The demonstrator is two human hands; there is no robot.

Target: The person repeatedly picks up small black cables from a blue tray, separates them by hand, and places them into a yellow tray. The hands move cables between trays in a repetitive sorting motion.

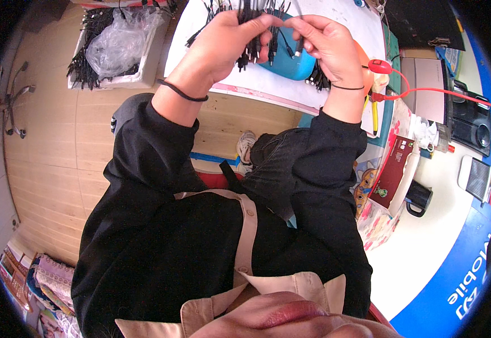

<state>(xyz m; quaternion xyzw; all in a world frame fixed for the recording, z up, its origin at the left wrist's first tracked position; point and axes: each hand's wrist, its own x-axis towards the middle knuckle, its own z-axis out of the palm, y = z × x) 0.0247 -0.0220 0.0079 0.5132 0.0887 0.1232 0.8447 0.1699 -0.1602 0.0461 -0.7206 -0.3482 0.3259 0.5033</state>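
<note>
In the head view, my left hand (237,38) is at the top, closed around a bundle of black cables (252,46) with small connectors hanging below the fingers. My right hand (323,42) is just to the right, pinching a single black cable (299,45) whose light metal tip points down. The fingertips of both hands nearly meet. Beneath them lies a blue plastic tray or lid (300,69) on the white table (239,84). More black cables (319,80) lie by its lower right edge, and others fan out beyond my left hand.
A white foam box (146,69) of black cables and a clear plastic bag (119,44) stands at left. At right are a red plug-like device (379,66) with a red cord, yellow-handled pliers (374,116), a dark red carton (393,173) and a black mug (419,198).
</note>
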